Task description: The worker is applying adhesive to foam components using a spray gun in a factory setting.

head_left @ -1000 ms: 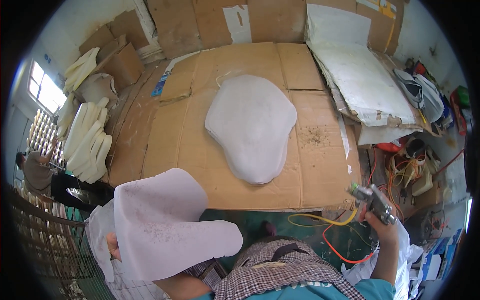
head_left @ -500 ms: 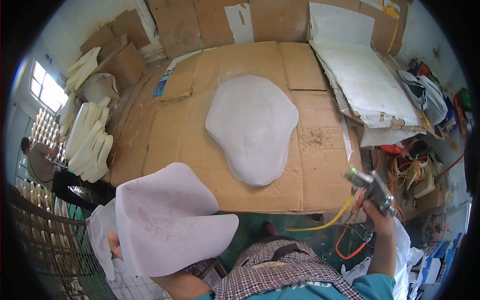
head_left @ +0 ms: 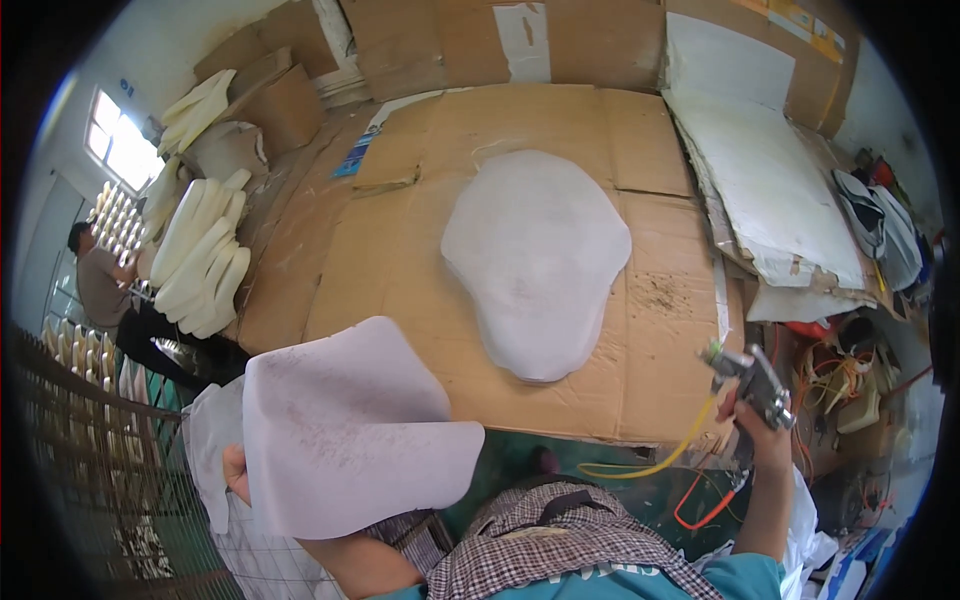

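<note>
A speckled, pale lilac sheet hangs bent in the left hand, whose fingers are partly hidden, by the near left corner of the cardboard-covered desk. The right hand grips a metal spray gun with a yellow hose. Between them, farther back, a greyish-lilac contoured pad lies on the desk. Cream foam pieces are piled at left, white sheets at right.

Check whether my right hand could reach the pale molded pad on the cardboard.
Probably yes: only flat cardboard seems to lie between your right hand and the pale molded pad, though that hand is gripping a spray gun, so isn't free.
</note>
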The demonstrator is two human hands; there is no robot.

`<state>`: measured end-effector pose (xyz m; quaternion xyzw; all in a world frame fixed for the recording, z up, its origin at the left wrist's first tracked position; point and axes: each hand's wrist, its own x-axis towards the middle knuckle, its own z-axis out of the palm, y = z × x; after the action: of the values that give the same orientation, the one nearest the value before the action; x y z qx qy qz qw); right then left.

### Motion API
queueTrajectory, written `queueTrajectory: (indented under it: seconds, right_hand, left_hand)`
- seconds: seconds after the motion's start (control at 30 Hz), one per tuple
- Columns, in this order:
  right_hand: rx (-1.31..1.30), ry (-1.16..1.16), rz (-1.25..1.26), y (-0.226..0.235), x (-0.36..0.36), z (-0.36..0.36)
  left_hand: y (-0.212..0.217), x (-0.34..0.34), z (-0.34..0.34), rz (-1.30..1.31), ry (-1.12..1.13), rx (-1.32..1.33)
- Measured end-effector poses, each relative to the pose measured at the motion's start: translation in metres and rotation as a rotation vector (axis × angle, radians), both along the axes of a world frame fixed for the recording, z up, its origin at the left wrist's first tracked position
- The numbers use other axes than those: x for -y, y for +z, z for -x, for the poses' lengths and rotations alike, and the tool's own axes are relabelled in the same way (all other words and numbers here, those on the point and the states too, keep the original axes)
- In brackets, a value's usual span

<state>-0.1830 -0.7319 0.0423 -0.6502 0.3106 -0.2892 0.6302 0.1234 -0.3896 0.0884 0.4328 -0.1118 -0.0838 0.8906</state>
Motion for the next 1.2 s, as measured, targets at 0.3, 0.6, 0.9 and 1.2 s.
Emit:
queueTrajectory:
  seconds: [0.3, 0.6, 0.9, 1.2]
  right_hand:
    - [-0.249, 0.064, 0.493, -0.158, 0.113, -0.121]
    - [-0.405, 0.978, -1.132, -0.231, -0.186, -0.234]
    - [0.023, 1.012, -0.980, -0.138, -0.302, -0.343]
    - [-0.067, 1.240, -0.821, -0.074, -0.612, -0.462]
  left_hand:
    - [0.018, -0.035, -0.008, 0.128, 0.122, -0.082]
    - [0.054, -0.099, 0.045, 0.568, -0.033, -0.222]
    - [0.007, -0.304, 0.099, 0.518, 0.617, -0.129]
    - [-0.070, -0.611, 0.102, 0.420, 1.252, -0.230]
